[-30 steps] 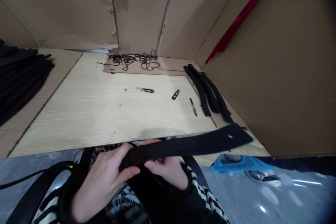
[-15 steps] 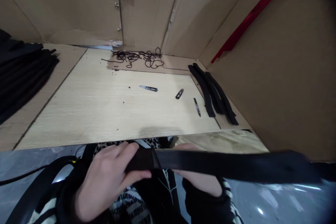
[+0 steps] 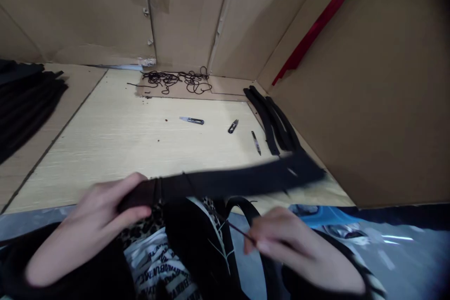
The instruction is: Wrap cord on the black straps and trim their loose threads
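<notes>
Black strap point(image 3: 232, 182) sits gripped between left hand's point(image 3: 101, 211) thumb and fingers; right hand point(image 3: 283, 235) pinches cord point(image 3: 236, 228).

One camera sits on the person's head, above the near side of the tabletop point(image 3: 116, 140); it faces forward and down, at close range, so the left hand point(image 3: 94, 213) and right hand point(image 3: 284, 234) show large around the tabletop's near edge; the view runs over the tabletop to the cardboard wall point(image 3: 186, 18) behind it, takes in the cardboard panel point(image 3: 390, 103) to the tabletop's right, and drops past the near edge to the person's clothing point(image 3: 160, 262) and the floor point(image 3: 415, 262) below.
</notes>
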Available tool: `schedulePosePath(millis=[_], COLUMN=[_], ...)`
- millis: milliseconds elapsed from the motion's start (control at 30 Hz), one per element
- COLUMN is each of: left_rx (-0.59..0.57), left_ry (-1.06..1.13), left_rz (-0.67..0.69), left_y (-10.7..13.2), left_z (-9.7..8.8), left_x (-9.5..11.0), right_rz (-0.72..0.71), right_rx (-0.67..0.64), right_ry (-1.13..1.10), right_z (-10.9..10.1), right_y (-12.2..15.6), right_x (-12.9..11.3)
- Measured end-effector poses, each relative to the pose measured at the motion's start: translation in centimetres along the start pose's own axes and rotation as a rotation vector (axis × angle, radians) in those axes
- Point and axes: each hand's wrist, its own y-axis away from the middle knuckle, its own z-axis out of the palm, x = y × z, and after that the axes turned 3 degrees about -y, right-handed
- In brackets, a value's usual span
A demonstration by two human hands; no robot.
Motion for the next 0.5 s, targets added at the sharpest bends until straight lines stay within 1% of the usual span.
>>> schedulePosePath(millis=[33, 67, 100, 133, 167, 200, 233, 267, 300, 333, 367, 400, 467, 500], left_rx=[-0.053, -0.172, -0.307, -0.43, -0.458, -0.41, -0.315, -0.221, -0.153, -0.12, -0.145, -0.207, -0.366, -0.417], left_ry=[0.048, 0.078, 0.079, 0.052, -0.007, -0.079, -0.134, -0.128, -0.06, 0.026, 0.108, 0.171, 0.214, 0.195], left_rz=[0.069, 0.146, 0.196, 0.206, 0.159, 0.077, -0.007, -0.053, -0.07, -0.068, -0.041, 0.007, 0.111, 0.141], left_y=[0.1, 0.1, 0.1, 0.1, 0.0, -0.1, -0.2, -0.3, -0.3, -0.2, -0.1, 0.1, 0.5, 0.6], left_z=[0.1, 0.3, 0.7, 1.2, 1.6, 1.8, 1.9, 1.9, 1.6, 1.4, 1.1, 1.0, 1.2, 1.6], left_x=[0.1, 0.4, 0.7, 1.0, 1.2, 1.3, 1.2, 1.1, 0.9, 0.8, 0.8, 0.8, 1.0, 1.0], right_rz=[0.058, 0.089, 0.115, 0.139, 0.171, 0.165, 0.126, 0.086, 0.038, 0.021, 0.015, 0.032, 0.112, 0.131], right_rx=[0.066, 0.103, 0.147, 0.183, 0.203, 0.203, 0.193, 0.18, 0.117, 0.045, 0.014, -0.004, 0.041, 0.062], right_ry=[0.023, 0.037, 0.06, 0.088, 0.147, 0.196, 0.206, 0.185, 0.118, 0.041, -0.022, -0.06, -0.038, -0.003], right_z=[-0.1, -0.3, -0.5, -0.7, -0.9, -0.9, -0.9, -0.8, -0.6, -0.4, -0.3, -0.3, -0.6, -0.7], right_y=[-0.4, -0.6, -0.7, -0.6, -0.3, 0.0, 0.4, 0.6, 0.7, 0.5, 0.3, -0.1, -0.6, -0.6], right_x=[1.0, 1.8, 2.2, 2.2, 1.8, 1.1, 0.3, -0.2, -0.4, -0.3, 0.3, 1.1, 2.4, 2.6])
